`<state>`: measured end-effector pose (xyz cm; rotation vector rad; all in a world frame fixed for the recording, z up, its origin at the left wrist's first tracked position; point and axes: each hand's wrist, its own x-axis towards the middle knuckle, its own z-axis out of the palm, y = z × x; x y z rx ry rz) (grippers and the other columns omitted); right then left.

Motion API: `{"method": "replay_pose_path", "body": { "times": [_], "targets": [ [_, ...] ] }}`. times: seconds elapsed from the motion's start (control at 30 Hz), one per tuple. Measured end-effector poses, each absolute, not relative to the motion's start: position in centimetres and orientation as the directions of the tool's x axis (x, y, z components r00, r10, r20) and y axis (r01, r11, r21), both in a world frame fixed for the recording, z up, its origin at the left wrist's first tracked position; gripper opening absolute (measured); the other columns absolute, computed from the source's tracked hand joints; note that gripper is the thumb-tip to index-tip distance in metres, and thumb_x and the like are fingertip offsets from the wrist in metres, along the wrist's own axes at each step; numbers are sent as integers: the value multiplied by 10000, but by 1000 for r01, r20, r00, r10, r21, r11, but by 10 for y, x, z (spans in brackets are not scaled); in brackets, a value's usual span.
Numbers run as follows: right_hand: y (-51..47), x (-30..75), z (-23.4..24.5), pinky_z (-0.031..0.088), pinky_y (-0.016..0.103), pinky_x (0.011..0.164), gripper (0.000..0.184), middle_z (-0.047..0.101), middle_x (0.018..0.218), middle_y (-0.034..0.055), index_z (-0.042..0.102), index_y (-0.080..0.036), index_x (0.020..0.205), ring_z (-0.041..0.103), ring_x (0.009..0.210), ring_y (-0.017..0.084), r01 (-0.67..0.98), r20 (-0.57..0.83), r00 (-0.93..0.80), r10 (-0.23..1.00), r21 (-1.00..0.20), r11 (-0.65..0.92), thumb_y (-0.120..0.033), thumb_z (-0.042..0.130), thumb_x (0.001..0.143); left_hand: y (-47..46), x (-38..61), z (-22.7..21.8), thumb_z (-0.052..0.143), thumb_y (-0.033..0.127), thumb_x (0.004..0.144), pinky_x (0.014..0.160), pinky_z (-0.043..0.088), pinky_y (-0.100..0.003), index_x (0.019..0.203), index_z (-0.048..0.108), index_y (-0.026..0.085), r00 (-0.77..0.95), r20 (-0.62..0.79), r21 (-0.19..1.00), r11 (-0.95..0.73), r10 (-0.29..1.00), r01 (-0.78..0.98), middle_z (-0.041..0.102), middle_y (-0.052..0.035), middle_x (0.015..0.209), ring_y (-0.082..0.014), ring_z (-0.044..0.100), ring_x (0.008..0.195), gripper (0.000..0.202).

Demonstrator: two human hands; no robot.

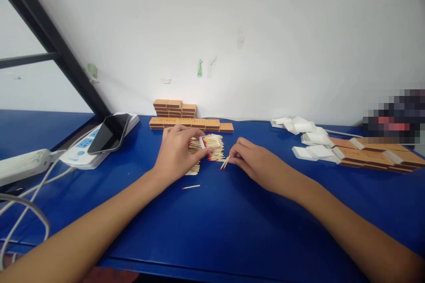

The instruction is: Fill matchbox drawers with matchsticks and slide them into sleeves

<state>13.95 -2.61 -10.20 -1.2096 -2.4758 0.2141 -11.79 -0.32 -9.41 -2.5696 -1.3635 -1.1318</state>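
Observation:
My left hand (177, 152) lies curled over a pile of red-tipped matches (217, 152) on the blue table (219, 221), its fingertips touching a small white tray (211, 142) filled with matches. My right hand (254, 161) rests on the table to the right of the pile, fingers pinched on a few matches (224, 163) that stick out leftward. One single match (191, 187) lies loose nearer to me.
Stacked brown matchboxes (181, 117) line the wall behind the pile. White inner trays (307, 137) and brown sleeves (372, 154) lie at the right. A phone (109, 133) rests on a power strip (83, 152) at the left, with cables (23, 203) nearby.

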Motion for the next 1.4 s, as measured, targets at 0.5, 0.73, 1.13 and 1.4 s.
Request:
{"method": "replay_pose_path", "body": {
  "times": [0.5,0.73,1.13,1.4],
  "targets": [
    [-28,130,-92,488,336,720,147,592,1011,68,578,-203,999,612,806,193,757,492,-453,744,-229,612,-264,467,1074,-10,-112,-97,1046,269,725,993,354,-397,1091,700,228,491,604,275,-743,627,610,686,29,1104,-233,602,1060,506],
    [-30,128,-94,502,344,740,145,615,1045,77,597,-216,1025,621,835,196,715,486,-487,726,-256,651,-248,462,1066,-13,-110,-96,1047,308,721,1011,354,-406,1095,704,238,505,586,270,-741,633,615,692,22,1113,-251,599,1087,512],
    [-20,167,-86,485,305,659,38,640,902,19,675,-254,956,601,752,168,706,40,-613,789,-419,570,-241,640,956,-4,-119,-97,1030,285,760,973,345,-408,1080,716,229,412,599,293,-667,687,685,697,27,1099,-248,611,1032,452],
    [-24,150,-92,486,323,753,145,656,976,16,633,-238,927,613,840,168,701,30,-589,807,-477,530,-205,530,1024,-4,-118,-97,1038,242,743,960,335,-396,1097,700,218,439,616,291,-707,654,644,692,36,1104,-231,605,1023,490]
  ]
}}
